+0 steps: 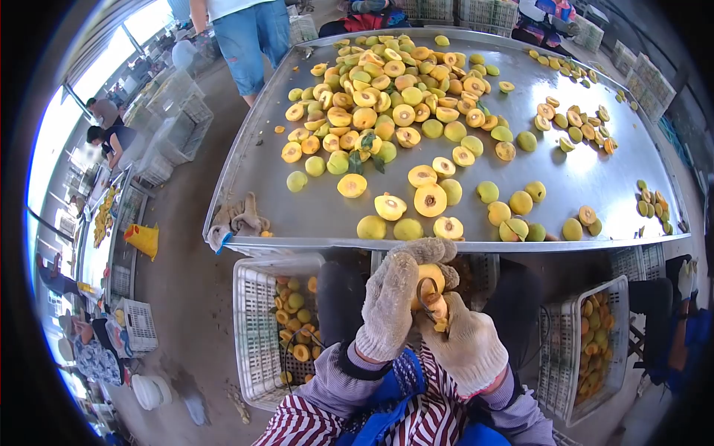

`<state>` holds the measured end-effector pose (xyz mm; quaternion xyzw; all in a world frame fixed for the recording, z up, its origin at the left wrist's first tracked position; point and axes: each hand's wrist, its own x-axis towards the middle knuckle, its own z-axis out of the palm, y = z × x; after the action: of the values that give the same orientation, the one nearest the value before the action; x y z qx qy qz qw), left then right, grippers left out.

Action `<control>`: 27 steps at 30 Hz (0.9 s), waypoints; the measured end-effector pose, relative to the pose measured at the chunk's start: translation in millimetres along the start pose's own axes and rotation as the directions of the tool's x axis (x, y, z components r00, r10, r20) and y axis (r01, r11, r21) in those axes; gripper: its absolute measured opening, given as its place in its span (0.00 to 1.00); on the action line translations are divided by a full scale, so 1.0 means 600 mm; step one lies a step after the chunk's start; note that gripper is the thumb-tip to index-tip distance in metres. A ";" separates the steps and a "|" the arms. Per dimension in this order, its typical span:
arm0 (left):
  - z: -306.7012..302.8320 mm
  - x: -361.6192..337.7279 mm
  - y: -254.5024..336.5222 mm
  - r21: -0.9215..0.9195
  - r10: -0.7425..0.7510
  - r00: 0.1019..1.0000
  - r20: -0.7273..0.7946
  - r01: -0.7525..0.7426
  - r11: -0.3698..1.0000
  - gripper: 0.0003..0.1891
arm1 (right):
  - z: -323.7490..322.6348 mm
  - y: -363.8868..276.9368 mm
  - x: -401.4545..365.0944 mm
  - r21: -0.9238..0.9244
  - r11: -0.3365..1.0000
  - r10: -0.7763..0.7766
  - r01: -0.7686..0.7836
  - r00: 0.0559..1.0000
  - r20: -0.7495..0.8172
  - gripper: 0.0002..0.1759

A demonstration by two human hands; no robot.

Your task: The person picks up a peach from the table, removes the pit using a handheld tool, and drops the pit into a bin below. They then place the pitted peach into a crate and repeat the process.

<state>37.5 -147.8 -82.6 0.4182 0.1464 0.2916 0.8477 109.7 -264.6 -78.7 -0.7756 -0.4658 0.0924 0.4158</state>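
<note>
My left hand (387,305), in a dirty knitted glove, is closed around a halved yellow peach (430,276) just in front of the table's near edge. My right hand (468,349), gloved too, grips a thin curved metal loop tool (421,291) that touches the fruit. Its handle is hidden in the glove. A scrap of orange flesh (441,325) shows at the right fingers. Ahead, on the metal table (260,175), lies a big heap of halved and whole peaches (387,89), with several cut halves (430,200) closest to my hands.
A crate of peach halves (249,349) stands left of my legs, another crate (558,364) to the right. Used gloves (242,215) lie on the table's near left corner. A person in denim shorts (249,44) stands beyond the left edge; other people work around the hall.
</note>
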 end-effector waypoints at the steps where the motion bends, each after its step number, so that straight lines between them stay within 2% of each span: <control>1: 0.003 -0.001 -0.001 0.024 0.007 1.000 -0.027 -0.007 1.000 0.26 | 0.000 0.003 -0.004 0.032 0.999 0.012 -0.013 0.999 0.029 0.15; 3: 0.012 0.000 0.005 0.047 0.014 0.999 -0.049 -0.011 0.999 0.25 | -0.003 0.004 -0.007 0.075 0.997 0.016 -0.018 0.999 0.037 0.16; 5: 0.017 0.004 0.022 0.170 -0.093 0.995 -0.045 0.099 0.980 0.22 | -0.005 0.007 -0.013 0.117 0.993 0.019 -0.024 0.999 0.045 0.16; 7: 0.017 0.011 0.025 0.234 -0.100 0.995 -0.022 0.102 0.967 0.20 | -0.005 0.013 -0.021 0.206 0.969 0.104 -0.139 0.980 0.173 0.17; 8: 0.017 0.013 0.027 0.298 -0.109 0.994 -0.001 0.104 0.949 0.19 | -0.011 0.010 -0.020 0.208 0.968 0.106 -0.141 0.979 0.172 0.17; 9: 0.015 0.014 0.031 0.300 -0.112 0.994 -0.001 0.107 0.948 0.19 | -0.025 0.000 -0.012 0.403 0.838 0.235 -0.369 0.909 0.344 0.17; 10: 0.014 0.014 0.037 0.407 -0.073 0.995 0.072 0.038 0.913 0.16 | -0.038 -0.009 -0.005 0.523 0.623 0.299 -0.582 0.794 0.529 0.16; 11: 0.015 0.013 0.040 0.502 -0.046 0.988 0.148 -0.034 0.864 0.14 | -0.050 -0.012 -0.001 0.524 0.619 0.302 -0.585 0.793 0.529 0.16; 12: 0.018 0.013 0.040 0.502 -0.051 0.988 0.148 -0.031 0.864 0.14 | -0.064 -0.012 0.002 0.489 0.489 0.315 -0.723 0.669 0.674 0.15; 13: 0.022 0.015 0.041 0.566 0.038 0.974 0.224 -0.161 0.809 0.18 | -0.074 -0.008 0.004 0.422 0.353 0.297 -0.835 0.528 0.796 0.15; 14: 0.025 0.016 0.041 0.614 0.117 0.946 0.302 -0.287 0.736 0.22 | -0.075 0.003 0.000 0.442 0.317 0.211 -0.839 0.516 0.830 0.14; 15: 0.021 0.021 0.036 0.614 0.113 0.946 0.303 -0.284 0.737 0.22 | -0.079 0.015 -0.003 0.442 0.314 0.213 -0.840 0.516 0.830 0.14; 16: 0.012 0.030 0.029 0.609 0.253 0.853 0.456 -0.507 0.610 0.22 | -0.084 0.025 -0.004 0.423 0.236 0.136 -0.875 0.460 0.877 0.14; 17: 0.008 0.035 0.025 0.560 0.360 0.714 0.601 -0.697 0.447 0.21 | -0.085 0.032 -0.004 0.392 0.161 0.052 -0.906 0.404 0.913 0.14; 18: 0.012 0.029 0.025 0.546 0.361 0.721 0.591 -0.687 0.480 0.24 | -0.081 0.036 -0.007 0.392 0.158 0.054 -0.906 0.404 0.913 0.14; 19: 0.022 0.023 0.027 0.545 0.360 0.721 0.592 -0.687 0.481 0.24 | -0.077 0.040 -0.010 0.434 0.094 0.007 -0.896 0.437 0.900 0.14; 20: 0.035 0.017 0.028 0.494 0.187 0.905 0.381 -0.371 0.786 0.26 | -0.074 0.042 -0.012 0.472 0.027 -0.037 -0.881 0.471 0.881 0.14; 21: 0.045 0.014 0.025 0.328 -0.076 0.978 0.196 0.008 0.945 0.29 | -0.074 0.046 -0.013 0.473 0.025 -0.035 -0.881 0.472 0.881 0.14; 22: 0.031 0.034 -0.002 0.279 -0.044 0.974 0.220 -0.020 0.960 0.34 | -0.075 0.051 -0.012 0.400 0.134 -0.106 -0.907 0.388 0.916 0.13; 23: 0.029 0.035 -0.003 0.278 -0.041 0.975 0.220 -0.023 0.960 0.34 | -0.077 0.053 -0.009 0.326 0.249 -0.167 -0.912 0.291 0.942 0.13; 25: 0.027 0.038 0.005 0.252 -0.230 0.973 -0.024 0.228 0.940 0.34 | -0.096 0.034 0.000 0.336 0.287 -0.135 -0.897 0.309 0.941 0.12; 26: 0.004 0.039 0.008 0.379 -0.131 0.991 -0.008 0.124 0.917 0.35 | -0.103 0.039 -0.009 0.370 0.269 0.026 -0.889 0.391 0.920 0.12; 27: -0.022 0.039 0.011 0.405 0.030 0.997 -0.078 0.004 0.914 0.31 | -0.110 0.047 -0.018 0.407 0.260 0.185 -0.875 0.459 0.869 0.12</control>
<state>46.7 -122.1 -85.3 0.5732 0.2355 0.2775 0.7342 157.3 -316.3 -59.9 -0.4907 -0.1442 0.7239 0.4631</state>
